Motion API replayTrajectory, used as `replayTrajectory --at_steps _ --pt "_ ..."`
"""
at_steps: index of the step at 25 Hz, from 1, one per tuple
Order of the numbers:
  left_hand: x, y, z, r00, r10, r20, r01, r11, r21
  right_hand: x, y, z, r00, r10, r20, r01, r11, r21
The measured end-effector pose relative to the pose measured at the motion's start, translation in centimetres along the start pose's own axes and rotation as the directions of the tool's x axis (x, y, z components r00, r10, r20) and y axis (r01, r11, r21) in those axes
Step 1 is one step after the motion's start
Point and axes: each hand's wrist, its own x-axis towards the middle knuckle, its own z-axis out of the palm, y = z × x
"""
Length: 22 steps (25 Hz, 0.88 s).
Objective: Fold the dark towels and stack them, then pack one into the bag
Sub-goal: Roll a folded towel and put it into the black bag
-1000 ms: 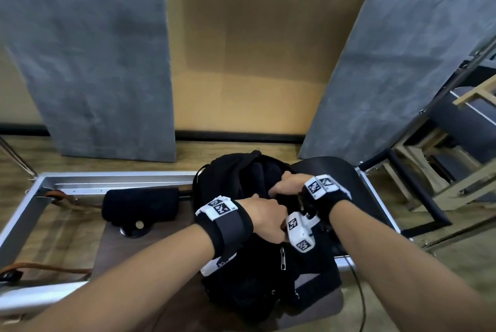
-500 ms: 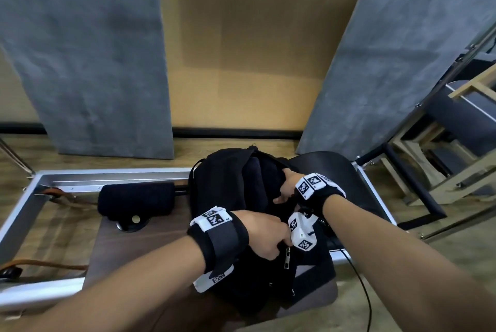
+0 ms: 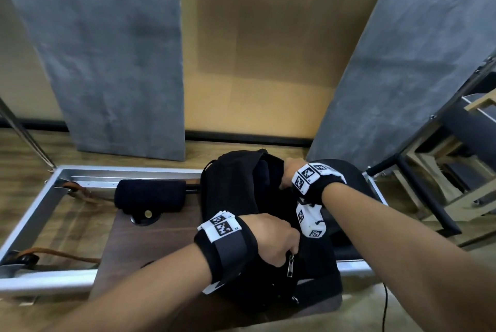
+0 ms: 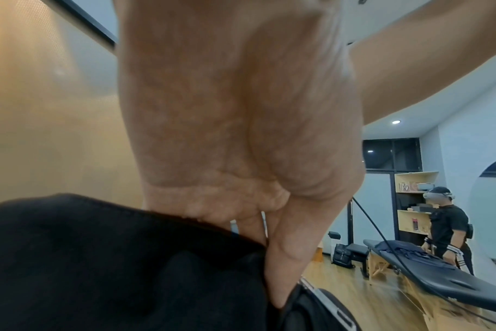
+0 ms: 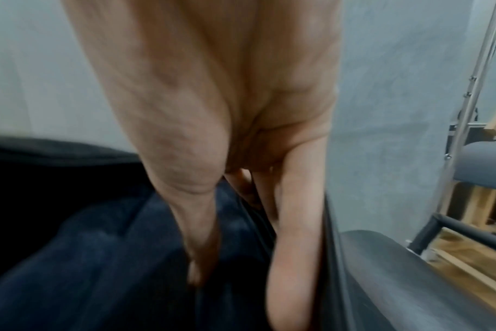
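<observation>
Two hands work the bag's mouth: your left hand [image 3: 276, 240] is curled on the bag [image 3: 236, 192] beside its zipper pull [image 3: 290, 266], your right hand [image 3: 291, 170] pinches the far rim, where a dark towel [image 5: 105, 257] sits inside. Zip carelessly and the slider may bite towel pile. Another folded towel [image 3: 150, 196] lies near the tabletop's [image 3: 150, 245] far left corner.

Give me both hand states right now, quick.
Left hand: closed, gripping the bag at its near edge by the zipper.
Right hand: gripping the bag's far rim, over the towel inside.
</observation>
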Motion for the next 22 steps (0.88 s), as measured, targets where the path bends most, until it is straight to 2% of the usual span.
replayTrajectory --at_steps 2,3,6,9,10,12,13,14,15,17,18,19,20,22 --pt "0.1 0.4 0.1 0.999 -0.036 -0.004 0.036 0.998 0.055 1.0 -1.4 -1.3 0.99 -0.01 -0.139 0.024 0.995 0.095" --pt "0.1 0.6 0.1 0.999 -0.05 -0.006 0.051 0.995 0.084 1.5 -2.2 -1.5 0.988 -0.029 -0.154 0.051 0.989 0.142" --pt "-0.4 1.0 0.2 0.998 -0.06 0.0 0.06 0.985 0.165 2.2 -3.5 0.1 0.998 -0.061 0.02 0.058 0.989 0.139" --pt "-1.4 1.0 0.5 0.997 -0.037 -0.061 0.049 0.977 0.205 2.3 -2.9 0.3 0.979 -0.087 0.184 0.066 0.991 0.119" --pt "-1.7 1.0 0.7 0.995 -0.021 -0.1 0.042 0.977 0.211 2.1 -2.7 -0.7 0.974 -0.094 0.208 0.065 0.988 0.141" --pt "-2.3 0.5 1.5 0.962 0.056 -0.268 -0.01 0.985 0.173 2.1 -3.2 -3.8 0.986 -0.091 0.142 0.058 0.973 0.224" --pt "-2.6 -0.1 2.1 0.909 0.102 -0.403 -0.06 0.991 0.115 2.1 -3.9 -5.5 0.994 -0.091 0.068 0.066 0.952 0.3" --pt "-2.9 -0.7 2.7 0.829 0.124 -0.545 -0.121 0.992 0.042 2.0 -4.6 -7.0 0.996 -0.091 -0.012 0.088 0.919 0.384" --pt "-3.6 -1.9 3.4 0.733 0.088 -0.674 -0.166 0.985 -0.052 1.9 -6.3 -8.2 0.99 -0.117 -0.078 0.14 0.875 0.464" --pt "-5.1 -5.2 5.1 0.532 -0.124 -0.838 -0.22 0.935 -0.278 1.6 -10.6 -8.9 0.965 -0.23 -0.124 0.258 0.777 0.575" --pt "-5.7 -7.3 6.2 0.441 -0.283 -0.852 -0.244 0.875 -0.417 1.5 -13.2 -8.3 0.949 -0.298 -0.1 0.297 0.741 0.602" --pt "-6.3 -9.4 7.4 0.372 -0.452 -0.811 -0.281 0.778 -0.563 1.6 -15.8 -7.1 0.93 -0.361 -0.068 0.327 0.729 0.602" --pt "-6.7 -11.4 8.8 0.319 -0.609 -0.726 -0.318 0.653 -0.688 1.8 -18.3 -5.4 0.912 -0.408 -0.036 0.355 0.743 0.568" --pt "-7.6 -15.3 11.9 0.203 -0.84 -0.503 -0.366 0.411 -0.835 2.7 -22.6 -1.1 0.888 -0.46 0.031 0.404 0.809 0.428"
